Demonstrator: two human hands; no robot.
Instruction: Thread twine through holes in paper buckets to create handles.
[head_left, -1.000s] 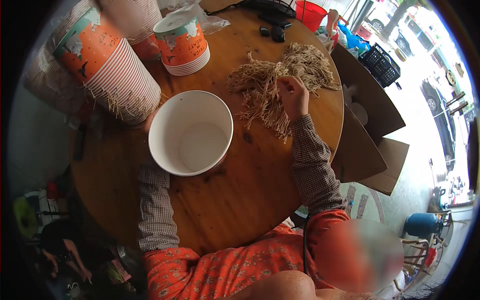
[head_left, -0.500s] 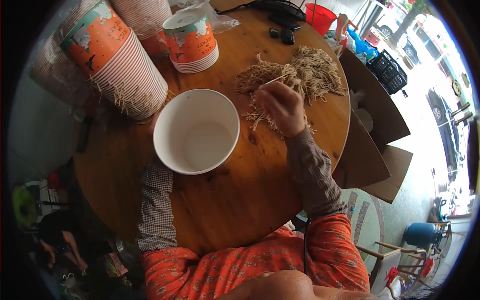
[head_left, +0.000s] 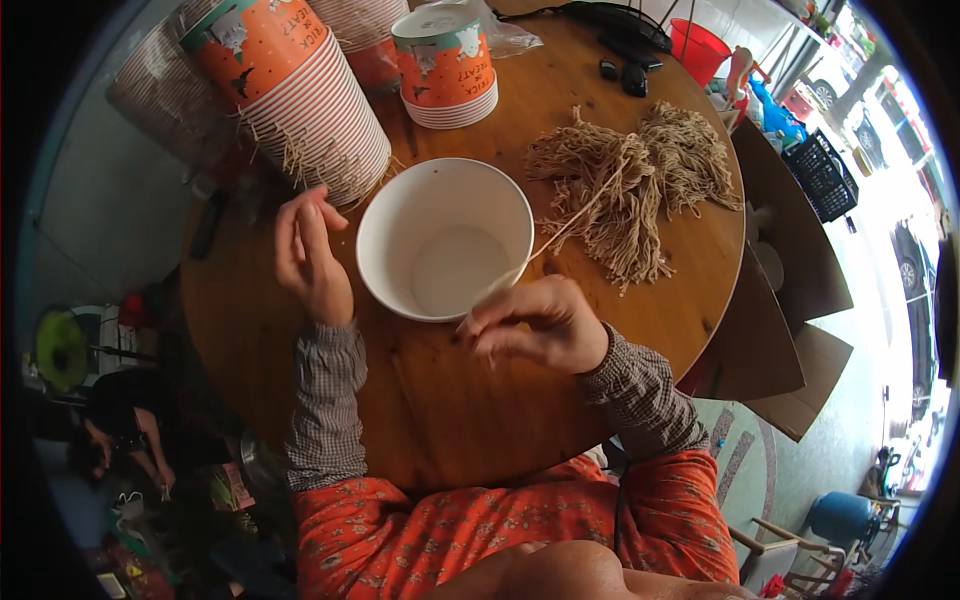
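Observation:
A white round paper bucket (head_left: 445, 190) stands in front of me on the table, its mouth facing me. Beside its left wall, my left hand (head_left: 315, 260) is raised with fingers loosely extended, holding nothing I can see. My right hand (head_left: 545, 325) is at the bucket's near right rim, thumb and fingers pinching a beige cord (head_left: 575, 215). The cord runs up and right to a heap of tangled beige cords (head_left: 620, 190). Short cord ends (head_left: 345, 180) stick out from the rims of a tall stack of orange-and-teal printed paper buckets (head_left: 310, 90).
A shorter bucket stack (head_left: 448, 75) and a plastic-wrapped stack (head_left: 165, 90) stand at the back. Small black objects (head_left: 633, 78) lie behind the cords. Open cardboard boxes (head_left: 750, 340) and a black crate (head_left: 822, 175) are to the right. At lower left, another person (head_left: 125, 415) is at work.
My right hand has come down and left from the cord heap, drawing a cord along. My left hand has come into view from behind the bucket. The whole view has shifted.

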